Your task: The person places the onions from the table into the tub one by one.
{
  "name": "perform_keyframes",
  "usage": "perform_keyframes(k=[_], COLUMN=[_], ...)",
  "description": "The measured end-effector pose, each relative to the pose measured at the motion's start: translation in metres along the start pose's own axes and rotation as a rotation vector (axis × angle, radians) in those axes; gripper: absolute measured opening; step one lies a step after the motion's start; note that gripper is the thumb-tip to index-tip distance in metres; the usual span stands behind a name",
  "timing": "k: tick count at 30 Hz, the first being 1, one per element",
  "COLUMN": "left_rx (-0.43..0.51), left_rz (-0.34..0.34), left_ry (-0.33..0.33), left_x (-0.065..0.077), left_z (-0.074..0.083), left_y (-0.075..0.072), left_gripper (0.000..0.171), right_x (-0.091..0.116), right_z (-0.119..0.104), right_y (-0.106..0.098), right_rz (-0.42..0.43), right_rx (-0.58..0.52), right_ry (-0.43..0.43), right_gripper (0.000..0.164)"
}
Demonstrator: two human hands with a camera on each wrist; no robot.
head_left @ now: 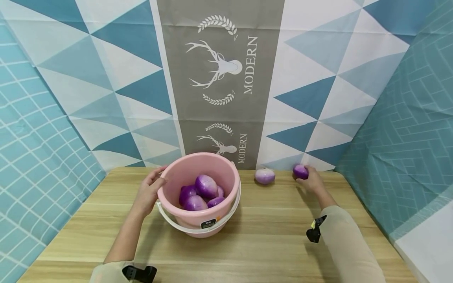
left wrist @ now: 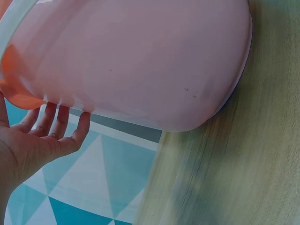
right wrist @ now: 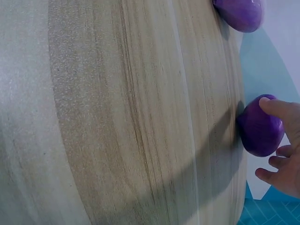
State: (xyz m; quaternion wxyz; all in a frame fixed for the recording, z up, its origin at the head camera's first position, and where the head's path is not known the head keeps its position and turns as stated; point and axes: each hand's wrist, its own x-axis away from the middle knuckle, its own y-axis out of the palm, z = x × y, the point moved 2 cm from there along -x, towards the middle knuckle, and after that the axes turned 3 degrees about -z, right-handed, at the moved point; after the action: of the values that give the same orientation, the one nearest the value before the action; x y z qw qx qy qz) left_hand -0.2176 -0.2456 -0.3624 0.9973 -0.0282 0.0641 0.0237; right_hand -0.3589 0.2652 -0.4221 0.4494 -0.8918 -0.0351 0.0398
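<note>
A pink bucket (head_left: 198,161) with a white handle (head_left: 235,206) stands on the table, tilted toward me. Several purple onions (head_left: 206,186) lie inside it. My left hand (head_left: 148,192) holds the bucket's left side near the rim; its fingertips (left wrist: 86,117) touch the outer wall. Far to the right, my right hand (head_left: 313,182) grips a dark purple onion (head_left: 300,171) at the table's back edge, with the thumb (right wrist: 272,107) on the onion's surface. A paler onion (head_left: 264,176) lies on the table between the bucket and the right hand.
The wooden table (head_left: 269,236) ends at a patterned backdrop (head_left: 223,78) behind the onions. Blue tiled sheets hang at the left (head_left: 28,118) and right (head_left: 410,137). Black wrist straps (head_left: 139,274) sit on both sleeves.
</note>
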Motion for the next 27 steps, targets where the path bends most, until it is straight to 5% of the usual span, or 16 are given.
perform_keyframes(k=[12, 27], left_rx=[-0.007, 0.010], left_rz=[0.002, -0.012], left_ry=[0.001, 0.005], left_x=[0.000, -0.001], left_z=[0.000, 0.001], left_y=[0.000, 0.000], left_gripper=[0.046, 0.045], right_x=[0.002, 0.011], right_z=[0.006, 0.001], right_y=[0.001, -0.016], right_rz=[0.078, 0.071], right_rx=[-0.019, -0.140], right_ry=[0.048, 0.081], right_gripper=[0.054, 0.063])
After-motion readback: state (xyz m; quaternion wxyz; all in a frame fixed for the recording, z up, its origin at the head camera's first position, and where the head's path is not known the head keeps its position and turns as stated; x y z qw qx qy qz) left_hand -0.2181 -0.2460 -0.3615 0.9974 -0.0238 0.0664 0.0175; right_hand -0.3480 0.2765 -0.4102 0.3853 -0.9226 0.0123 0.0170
